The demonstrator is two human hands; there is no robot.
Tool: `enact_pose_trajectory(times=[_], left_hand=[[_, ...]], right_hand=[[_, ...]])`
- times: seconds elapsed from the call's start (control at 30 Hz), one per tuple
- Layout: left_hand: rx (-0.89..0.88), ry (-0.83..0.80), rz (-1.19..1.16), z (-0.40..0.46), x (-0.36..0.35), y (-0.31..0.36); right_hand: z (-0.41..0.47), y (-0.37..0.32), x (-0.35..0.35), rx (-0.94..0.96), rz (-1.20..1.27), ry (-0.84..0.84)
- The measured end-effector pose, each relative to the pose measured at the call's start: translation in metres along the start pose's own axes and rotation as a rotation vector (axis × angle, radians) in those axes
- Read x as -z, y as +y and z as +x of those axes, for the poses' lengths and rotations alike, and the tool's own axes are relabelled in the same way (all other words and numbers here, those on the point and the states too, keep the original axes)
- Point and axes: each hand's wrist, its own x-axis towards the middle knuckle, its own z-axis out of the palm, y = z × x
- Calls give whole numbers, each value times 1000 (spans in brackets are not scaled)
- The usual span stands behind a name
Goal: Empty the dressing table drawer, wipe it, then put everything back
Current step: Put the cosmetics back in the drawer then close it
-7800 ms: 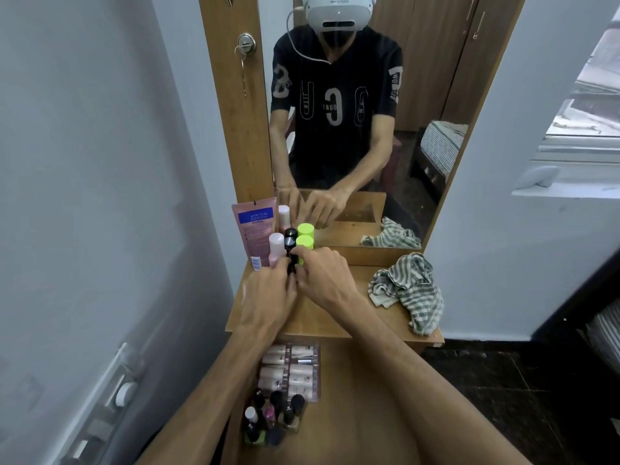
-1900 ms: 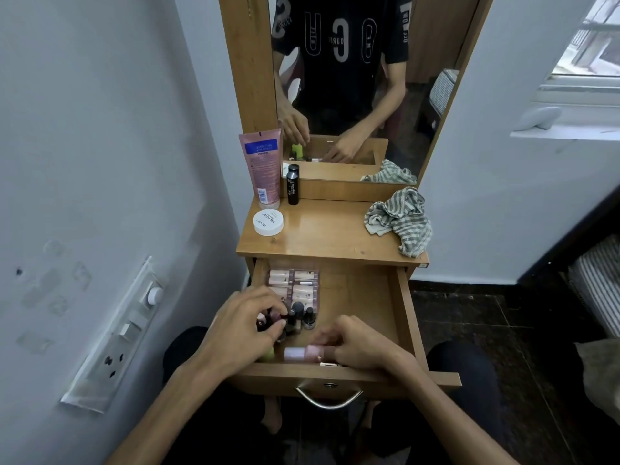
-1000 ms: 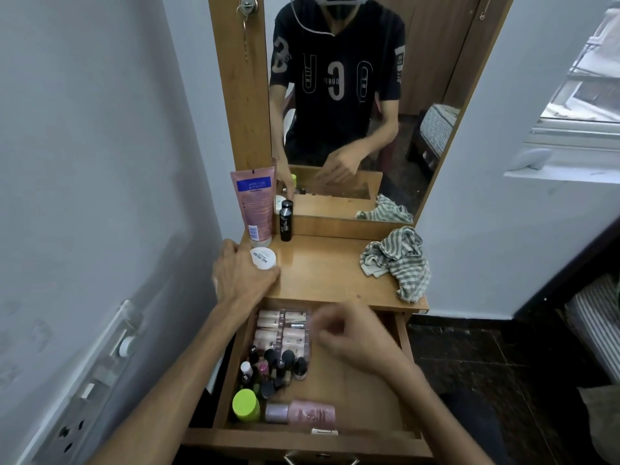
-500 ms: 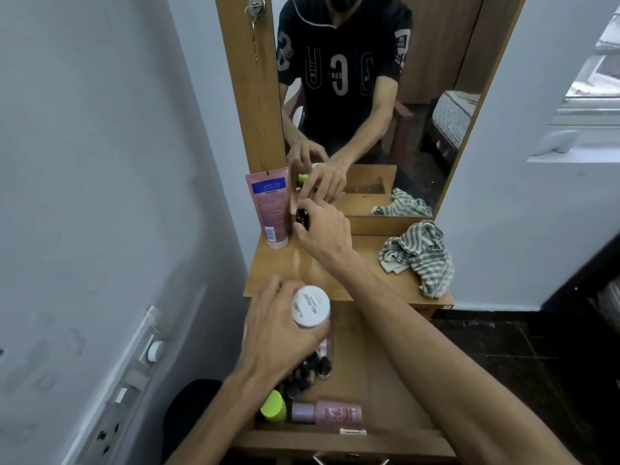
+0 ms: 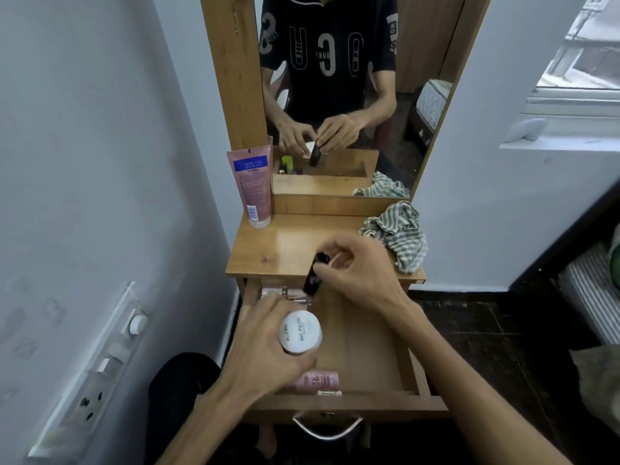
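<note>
Left hand [image 5: 268,347]: you gripped the white round jar [image 5: 301,332] from the side, fingers curled about it, lid facing up, over the left half of the open drawer [image 5: 362,350].

Right hand [image 5: 355,270]: you pinched the black tube [image 5: 313,273] at its upper part, over the drawer's back edge where it meets the counter [image 5: 285,243]. The tube's long axis ran steeply, upper end tipped away from you toward the mirror [image 5: 352,95], lower end pointing down into the drawer's back left corner.

In the drawer: a pink bottle [image 5: 317,379] lay on its side along the front wall, long axis left to right; pale sachets [image 5: 285,293] showed at the back left. The rest of the left side was hidden under your left hand. The right half showed bare wood.

Left outside the drawer: a pink tube [image 5: 253,186] stood cap-down at the counter's back left, against the mirror frame; a striped cloth [image 5: 397,236] lay crumpled at the back right.

Progress, as judged: the wiping looked done and the refill was far along. Remaining seemed to be the jar and black tube in your hands and the pink tube, plus perhaps closing the drawer.
</note>
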Motion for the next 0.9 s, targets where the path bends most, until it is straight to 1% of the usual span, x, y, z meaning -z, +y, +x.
enact_pose_trajectory(times=[0.13, 0.23, 0.43, 0.7, 0.83, 0.9], left_hand=[[82, 39, -39, -10, 20, -14], [144, 27, -16, -11, 27, -19], [174, -16, 24, -15, 26, -21], [128, 11, 25, -16, 18, -19], [79, 21, 27, -15, 14, -10], [46, 13, 18, -13, 7, 0]], right_hand=[[-49, 7, -17, -58, -16, -209], [-67, 13, -43, -102, -69, -280], [-77, 13, -74, -146, -144, -347], [-81, 11, -77, -165, -179, -374], [-87, 13, -53, -157, -69, -362], [-90, 18, -34, -203, 19, -337]])
